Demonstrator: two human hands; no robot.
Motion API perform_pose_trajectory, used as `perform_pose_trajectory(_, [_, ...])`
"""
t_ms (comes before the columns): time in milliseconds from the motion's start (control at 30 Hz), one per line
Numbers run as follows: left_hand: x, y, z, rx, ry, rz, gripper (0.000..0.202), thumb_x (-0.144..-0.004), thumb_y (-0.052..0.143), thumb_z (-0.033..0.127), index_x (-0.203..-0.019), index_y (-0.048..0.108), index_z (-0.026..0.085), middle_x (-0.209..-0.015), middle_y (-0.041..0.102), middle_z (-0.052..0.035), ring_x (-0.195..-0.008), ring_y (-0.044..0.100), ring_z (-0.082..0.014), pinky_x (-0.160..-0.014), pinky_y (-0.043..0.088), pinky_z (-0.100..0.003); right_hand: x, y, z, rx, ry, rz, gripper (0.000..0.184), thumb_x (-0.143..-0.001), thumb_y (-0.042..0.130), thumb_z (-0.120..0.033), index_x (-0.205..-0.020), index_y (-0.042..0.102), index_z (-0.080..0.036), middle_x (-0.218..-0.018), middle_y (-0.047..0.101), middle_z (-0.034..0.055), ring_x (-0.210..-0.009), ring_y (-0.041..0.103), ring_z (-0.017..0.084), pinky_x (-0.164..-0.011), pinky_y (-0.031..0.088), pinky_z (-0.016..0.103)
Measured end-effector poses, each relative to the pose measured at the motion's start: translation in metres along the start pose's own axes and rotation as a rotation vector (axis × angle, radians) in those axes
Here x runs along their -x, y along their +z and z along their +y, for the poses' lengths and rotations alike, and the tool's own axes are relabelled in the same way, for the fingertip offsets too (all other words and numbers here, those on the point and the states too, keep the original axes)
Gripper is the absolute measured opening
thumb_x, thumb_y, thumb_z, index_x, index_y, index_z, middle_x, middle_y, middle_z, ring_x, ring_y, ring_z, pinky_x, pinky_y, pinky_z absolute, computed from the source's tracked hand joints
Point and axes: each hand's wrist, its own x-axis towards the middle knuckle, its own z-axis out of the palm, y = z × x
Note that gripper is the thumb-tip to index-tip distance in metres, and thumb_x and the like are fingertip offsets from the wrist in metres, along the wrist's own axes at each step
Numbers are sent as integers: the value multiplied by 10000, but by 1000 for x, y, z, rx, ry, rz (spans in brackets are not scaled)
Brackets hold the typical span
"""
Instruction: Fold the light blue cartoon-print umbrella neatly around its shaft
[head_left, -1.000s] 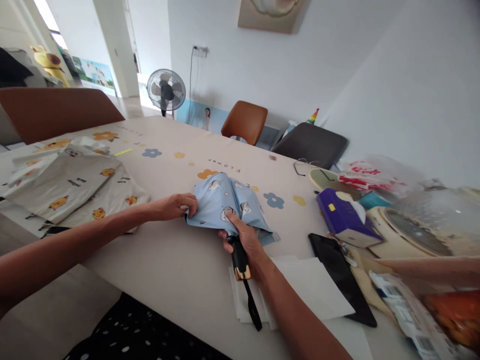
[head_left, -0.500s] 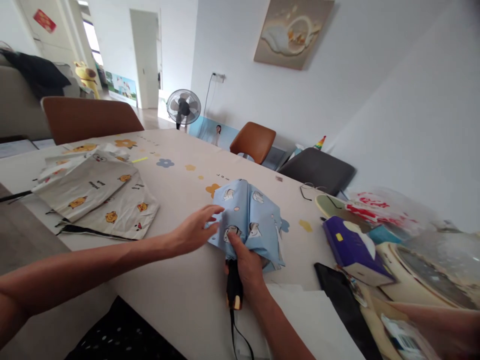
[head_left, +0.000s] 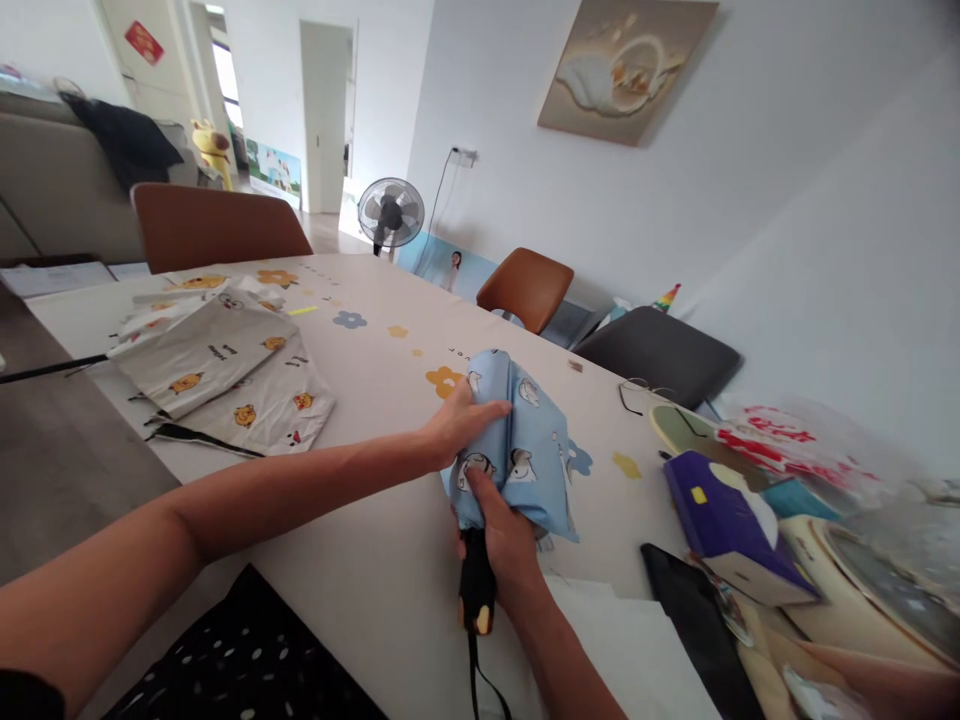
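Observation:
A light blue folding umbrella [head_left: 536,440] with white cartoon animals is held over the table, its canopy loosely folded and its black handle [head_left: 477,585] pointing toward me. My right hand [head_left: 510,535] is closed round the canopy's base just above the handle, thumb on top. Higher up, my left hand [head_left: 463,425] grips the canopy's left side, thumb across a fold and the other fingers hidden behind it. A black strap hangs from the handle's end. To the left lies a second umbrella [head_left: 225,370], cream with yellow cartoon figures, partly folded.
On the right of the table [head_left: 375,540] are a purple tissue box [head_left: 735,525], a black flat object [head_left: 697,620], glasses [head_left: 637,395], a red-and-white plastic bag [head_left: 795,435] and white papers [head_left: 622,640]. Black dotted fabric [head_left: 247,660] is at the near edge. Chairs and a fan [head_left: 391,212] stand beyond.
My left hand has moved right from beside the blue umbrella and closed on its canopy, drawing the left side in narrower. My right hand keeps its hold. The view has shifted slightly left.

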Motion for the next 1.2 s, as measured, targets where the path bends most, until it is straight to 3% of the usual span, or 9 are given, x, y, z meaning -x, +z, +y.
perform_pose_trajectory(233, [-16,-13,-7,546,-371,-286,331,-630,678,318,-881,592,121,-855,640,-98,-772,607,-196,-740,509,-318,1,-8,-7,-160,-7,-291,425,-734,540,-510,-533,473,-142,-416,487,-28,-234,412,64,-248,279,169])
perform_pose_trajectory(367, [-18,-17,-13,604,-424,-231,303,-622,671,294,-861,593,125,-795,645,-82,-730,612,-195,-722,513,-323,-1,-6,-6,-213,9,-309,337,-738,565,-466,-651,529,-143,-463,523,-22,-261,425,71,-241,310,174])
perform_pose_trajectory(433, [-19,-17,-14,603,-428,-187,297,-613,671,278,-856,588,128,-766,642,-72,-707,610,-193,-718,512,-331,-2,-3,-4,-253,26,-253,298,-716,605,-436,-762,575,-143,-539,579,4,-359,521,113,-265,382,192])
perform_pose_trajectory(567, [-19,-17,-17,575,-409,-153,331,-595,678,287,-869,577,131,-715,628,-56,-664,602,-196,-707,513,-365,-4,1,-1,-424,18,-239,298,-667,680,-330,-884,614,-138,-807,657,66,-794,645,217,-575,569,297])
perform_pose_trajectory(700, [-16,-16,-18,557,-477,-216,388,-592,672,379,-863,572,120,-698,622,-69,-659,601,-217,-679,513,-391,-7,-3,3,-548,29,-383,304,-689,660,-305,-938,622,-135,-932,657,92,-944,612,258,-791,526,430])
perform_pose_trajectory(833, [-14,-16,-18,614,-425,-225,294,-624,637,320,-835,578,123,-676,614,-51,-636,594,-186,-690,512,-347,-8,-4,4,-567,68,-343,288,-678,675,-271,-925,620,-133,-815,663,70,-860,640,266,-766,525,486])
perform_pose_trajectory(933, [-14,-16,-19,605,-428,-225,279,-636,621,324,-831,572,131,-676,615,-52,-646,598,-193,-692,511,-350,-5,-2,1,-591,77,-323,315,-662,689,-249,-948,606,-143,-863,663,74,-866,643,271,-741,541,471])
perform_pose_trajectory(1100, [-15,-18,-26,500,-555,-190,331,-624,612,428,-784,553,144,-613,596,-52,-623,598,-228,-650,511,-385,-5,-3,-2,-559,132,-378,329,-674,666,-266,-959,596,-119,-888,666,101,-722,661,211,-532,561,303])
perform_pose_trajectory(1200, [-19,-17,-30,516,-497,-259,325,-641,605,400,-829,561,138,-699,633,-77,-705,617,-243,-688,513,-383,-10,-6,2,-515,140,-441,263,-685,648,-279,-877,610,-103,-798,665,92,-546,601,124,-386,472,193])
